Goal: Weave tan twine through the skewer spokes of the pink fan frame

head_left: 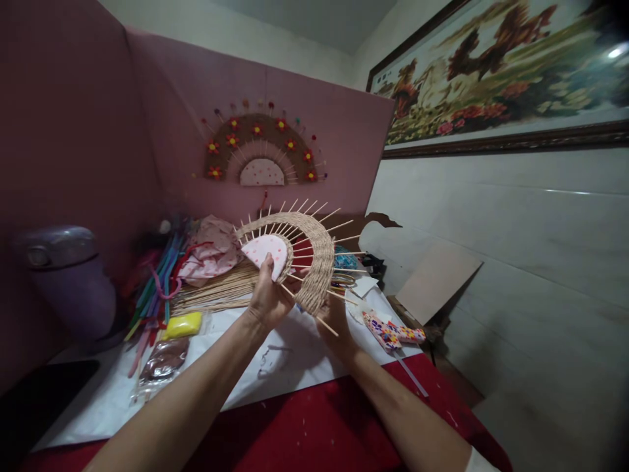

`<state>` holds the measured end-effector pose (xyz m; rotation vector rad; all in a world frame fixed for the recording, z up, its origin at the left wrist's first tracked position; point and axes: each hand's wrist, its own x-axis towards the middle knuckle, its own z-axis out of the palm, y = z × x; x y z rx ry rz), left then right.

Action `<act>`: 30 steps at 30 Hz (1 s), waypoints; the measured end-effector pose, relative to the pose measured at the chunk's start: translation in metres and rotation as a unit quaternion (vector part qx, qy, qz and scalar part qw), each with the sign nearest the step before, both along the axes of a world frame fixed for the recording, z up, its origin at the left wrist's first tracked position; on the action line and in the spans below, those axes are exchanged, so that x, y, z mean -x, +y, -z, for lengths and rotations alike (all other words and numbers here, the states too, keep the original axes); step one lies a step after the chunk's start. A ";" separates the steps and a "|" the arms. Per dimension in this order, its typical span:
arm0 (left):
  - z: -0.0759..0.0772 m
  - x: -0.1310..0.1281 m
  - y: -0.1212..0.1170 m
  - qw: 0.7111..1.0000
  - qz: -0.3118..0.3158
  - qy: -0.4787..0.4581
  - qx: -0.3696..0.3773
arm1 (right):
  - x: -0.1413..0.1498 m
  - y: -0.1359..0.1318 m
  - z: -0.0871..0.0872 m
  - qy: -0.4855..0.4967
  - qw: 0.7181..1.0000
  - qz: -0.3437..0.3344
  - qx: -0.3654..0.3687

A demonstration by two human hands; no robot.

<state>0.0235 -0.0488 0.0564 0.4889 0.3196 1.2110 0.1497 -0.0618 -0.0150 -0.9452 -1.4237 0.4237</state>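
A half-round fan [319, 252] of woven twine on thin wooden sticks is held up above the table. Its centre is a white half-disc [270, 254] with pink dots, edged in twine. My left hand [271, 298] grips the fan at this half-disc, thumb lying on its front. Behind the lower right end of the woven band is my right hand [337, 318]; its fingers are mostly hidden by the band, and it appears to support the fan there. Bare stick ends stick out beyond the band's outer edge.
A finished-looking fan with red flowers [256, 130] hangs on the pink board. Left on the white-covered table [236, 380] are a purple tumbler [73, 288], pipe cleaners [157, 282], sticks [216, 292], a yellow packet [183, 324] and a brown packet [164, 359]. Patterned fabric [388, 331] lies right.
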 end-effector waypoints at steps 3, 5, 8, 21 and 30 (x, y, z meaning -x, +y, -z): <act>0.001 0.001 0.003 0.999 -0.032 0.003 0.011 | -0.003 -0.008 -0.010 0.053 0.998 -0.007 -0.024; 0.004 0.003 0.008 0.999 -0.042 0.007 0.011 | -0.002 -0.014 -0.016 0.120 0.991 -0.065 -0.015; 0.009 0.007 0.016 0.999 -0.048 0.005 0.011 | 0.004 -0.022 -0.023 0.211 0.968 -0.136 0.013; 0.015 0.009 0.022 0.996 -0.080 0.032 -0.019 | 0.010 -0.027 -0.024 0.185 0.948 -0.241 0.098; 0.016 0.011 0.021 0.996 -0.077 0.042 -0.026 | 0.011 -0.030 -0.025 0.185 0.938 -0.267 0.120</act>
